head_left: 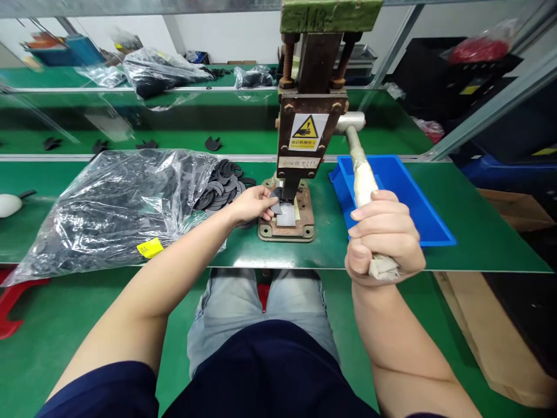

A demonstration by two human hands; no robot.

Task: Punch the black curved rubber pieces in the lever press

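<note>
My left hand [255, 204] pinches a dark curved piece [277, 201] at the foot of the hand press [303, 133], beside its ram. Below the ram, a light metal plate [286, 215] lies on the brown press base [307, 217]. My right hand [386, 238] is wrapped round the press lever [360, 168], whose handle is covered in pale tape. Left of the press, many dark curved pieces [220, 188] spill from a clear plastic bag [108, 203] filled with more of them.
An open blue tray [418, 200] stands right of the press, behind my right hand. Several dark pieces [213, 143] lie along the shelf at the back. A white rounded object [9, 205] is at the far left, and cardboard [491, 331] is at the lower right.
</note>
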